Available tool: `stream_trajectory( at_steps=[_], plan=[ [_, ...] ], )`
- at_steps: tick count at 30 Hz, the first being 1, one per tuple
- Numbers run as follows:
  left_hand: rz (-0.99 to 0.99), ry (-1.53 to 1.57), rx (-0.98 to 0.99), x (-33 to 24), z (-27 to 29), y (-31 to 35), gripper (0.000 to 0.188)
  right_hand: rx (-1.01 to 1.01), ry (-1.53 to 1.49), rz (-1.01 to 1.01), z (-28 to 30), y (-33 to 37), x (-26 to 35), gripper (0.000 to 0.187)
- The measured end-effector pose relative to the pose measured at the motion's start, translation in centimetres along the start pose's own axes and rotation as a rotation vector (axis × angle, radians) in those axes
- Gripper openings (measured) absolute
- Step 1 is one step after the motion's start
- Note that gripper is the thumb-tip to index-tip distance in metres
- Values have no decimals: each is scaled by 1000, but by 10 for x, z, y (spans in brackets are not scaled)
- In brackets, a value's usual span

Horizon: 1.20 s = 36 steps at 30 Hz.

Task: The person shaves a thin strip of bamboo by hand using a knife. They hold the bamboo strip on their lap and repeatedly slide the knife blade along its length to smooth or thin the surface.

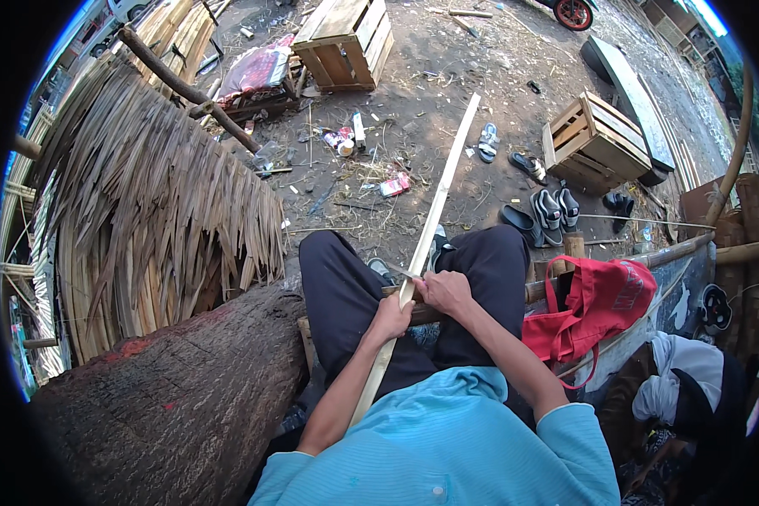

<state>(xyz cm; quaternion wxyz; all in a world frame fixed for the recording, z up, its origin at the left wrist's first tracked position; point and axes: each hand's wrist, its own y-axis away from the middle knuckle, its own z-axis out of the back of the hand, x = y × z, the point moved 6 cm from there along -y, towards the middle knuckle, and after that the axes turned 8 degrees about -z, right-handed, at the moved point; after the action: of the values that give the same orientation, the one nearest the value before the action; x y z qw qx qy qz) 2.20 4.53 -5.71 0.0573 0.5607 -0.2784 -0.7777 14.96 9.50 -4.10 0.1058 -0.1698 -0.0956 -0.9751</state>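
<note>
Running thru L grip: pale strip

a head-worn fisheye looks down and forward, close above the blue shirt, farther from the ground; its warped rim is hard to read.

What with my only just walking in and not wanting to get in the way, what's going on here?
A person in a blue shirt sits with knees apart, working outdoors. The left grip is closed around a long pale strip, which slants up and away between the knees. The right grip holds what looks like a thin blade, lying across the strip just beyond the left one. A red bag is to the person's right.
</note>
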Motion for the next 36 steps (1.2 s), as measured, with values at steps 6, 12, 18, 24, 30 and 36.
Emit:
stream_trajectory(
  at_steps=[6,12,18,24,30,36],
  plan=[
    [-33,-112,-8,9,-1,-7,22,-7,28,-31,-5,-9,-8,51],
    [-75,-190,-19,12,-4,-4,24,127,52,-181,0,-24,-21,52],
    [-38,-102,-28,6,-3,0,23,36,-16,-161,1,-19,-21,50],
    [5,41,-6,5,0,0,24,14,-66,145,4,2,5,43],
    [54,72,32,2,0,3,29,74,-30,213,2,8,12,43],
    [-53,-48,-21,0,0,5,25,-20,56,-3,5,-24,-16,47]
  ],
)
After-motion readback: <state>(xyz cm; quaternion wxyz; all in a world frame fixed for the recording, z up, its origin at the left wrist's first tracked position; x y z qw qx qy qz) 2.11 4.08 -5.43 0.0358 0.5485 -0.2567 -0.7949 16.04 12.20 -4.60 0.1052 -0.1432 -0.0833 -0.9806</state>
